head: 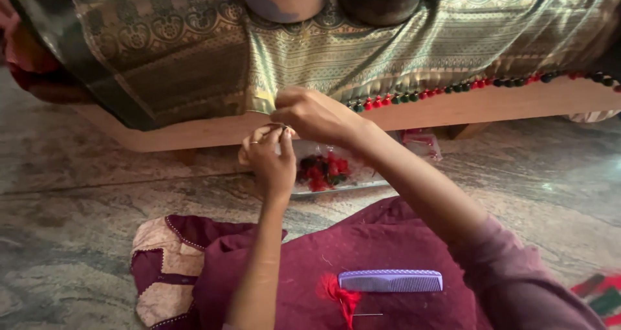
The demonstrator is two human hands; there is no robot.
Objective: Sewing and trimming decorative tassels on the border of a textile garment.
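Nearest the camera: maroon cloth over the lap [388,252]. On it lie a lilac comb [391,280], long axis left to right, and a tuft of red thread [339,294] just left of the comb. A thin needle or pin [369,315] lies below the comb. None of these is touched.

Left hand [272,162]: raised above the lap, fingers curled in a clenched pinch on something small at the fingertips. The pinched item is too small to identify; probably thread or a fabric edge.

Right hand [317,115]: just above and to the right of the left hand, touching it at the fingertips. Its grip is also a closed pinch, placed at the lower hem of the green-gold patterned fabric [362,52]. Both pinches meet at one spot on that hem.

Key relation: the hem runs left to right and rises slightly to the right. A row of red and dark green tassel beads [453,90] starts just right of the right hand and runs on along the hem, away from the grips. Left of the grips the hem shows no beads. The right hand is nearer the beaded run.

Behind and below the hands: a clear plastic bag of red and green pieces [323,171] on the stone floor [97,194].

Farthest: the fabric drapes over a low wooden counter [453,110].
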